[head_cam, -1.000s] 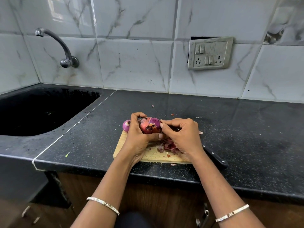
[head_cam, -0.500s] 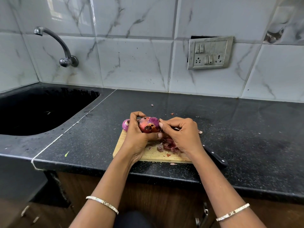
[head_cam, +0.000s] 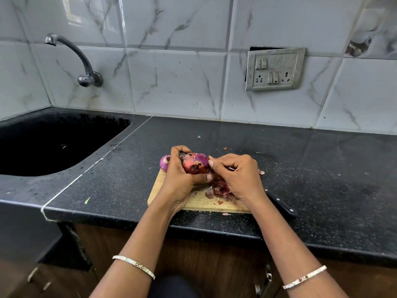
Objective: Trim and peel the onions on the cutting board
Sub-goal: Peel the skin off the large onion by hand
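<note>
head view, centre frame: left hand (head_cam: 180, 175) wrapped around a red onion (head_cam: 195, 163), fingers over the top and thumb beneath, lifted just above the wooden cutting board (head_cam: 169, 193), probably to turn its skinned side toward the other hand. right hand (head_cam: 236, 175) touching the onion's right end, fingertips (head_cam: 211, 162) pinched together on the skin there, seemingly to strip it. below, loose peel scraps (head_cam: 219, 190) heaped on the board. behind the left hand, a second onion (head_cam: 165, 162) at the board's far left corner. lower right, black-handled knife (head_cam: 281, 204) set aside on the dark counter (head_cam: 322, 168). upper left, sink (head_cam: 53, 145) and tap (head_cam: 83, 61).
</note>
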A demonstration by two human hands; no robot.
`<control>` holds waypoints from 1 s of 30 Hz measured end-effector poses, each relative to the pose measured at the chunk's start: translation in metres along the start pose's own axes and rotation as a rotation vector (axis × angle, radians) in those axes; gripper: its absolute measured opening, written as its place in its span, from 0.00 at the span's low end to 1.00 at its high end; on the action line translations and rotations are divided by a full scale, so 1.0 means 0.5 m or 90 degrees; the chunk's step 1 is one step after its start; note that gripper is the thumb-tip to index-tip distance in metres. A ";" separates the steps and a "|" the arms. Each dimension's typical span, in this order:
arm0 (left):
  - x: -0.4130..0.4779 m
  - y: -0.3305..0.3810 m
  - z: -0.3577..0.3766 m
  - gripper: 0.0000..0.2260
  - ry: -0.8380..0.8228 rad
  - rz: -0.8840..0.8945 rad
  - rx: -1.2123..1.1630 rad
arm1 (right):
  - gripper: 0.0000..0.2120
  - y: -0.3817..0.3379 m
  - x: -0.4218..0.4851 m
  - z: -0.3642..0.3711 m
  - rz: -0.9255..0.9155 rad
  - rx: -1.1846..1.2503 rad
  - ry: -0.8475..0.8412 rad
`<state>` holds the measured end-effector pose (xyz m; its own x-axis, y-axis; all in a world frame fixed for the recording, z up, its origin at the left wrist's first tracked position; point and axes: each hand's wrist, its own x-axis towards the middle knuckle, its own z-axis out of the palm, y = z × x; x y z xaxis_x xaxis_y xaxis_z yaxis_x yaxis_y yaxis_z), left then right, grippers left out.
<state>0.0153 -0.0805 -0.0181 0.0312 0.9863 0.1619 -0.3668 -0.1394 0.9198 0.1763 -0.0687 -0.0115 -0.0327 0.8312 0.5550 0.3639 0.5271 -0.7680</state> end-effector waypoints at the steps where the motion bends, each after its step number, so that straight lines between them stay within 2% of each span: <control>1: 0.000 0.000 0.000 0.35 0.001 0.000 0.001 | 0.02 -0.001 -0.001 0.000 -0.002 -0.004 0.003; 15: -0.001 0.000 0.003 0.35 0.005 0.013 0.027 | 0.04 -0.019 -0.005 0.011 -0.056 -0.114 0.053; 20: 0.000 -0.003 0.005 0.35 0.024 0.022 0.014 | 0.04 -0.029 -0.008 0.005 -0.019 -0.079 0.072; 25: 0.003 -0.004 0.003 0.34 0.028 0.028 0.012 | 0.01 -0.031 -0.011 0.005 0.007 -0.065 -0.005; 30: 0.004 -0.007 0.001 0.35 0.031 0.030 0.022 | 0.02 -0.030 -0.008 0.005 -0.007 -0.092 0.021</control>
<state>0.0170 -0.0781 -0.0207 -0.0316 0.9815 0.1886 -0.3348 -0.1882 0.9233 0.1684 -0.0797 -0.0030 -0.0075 0.8177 0.5756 0.4935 0.5037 -0.7091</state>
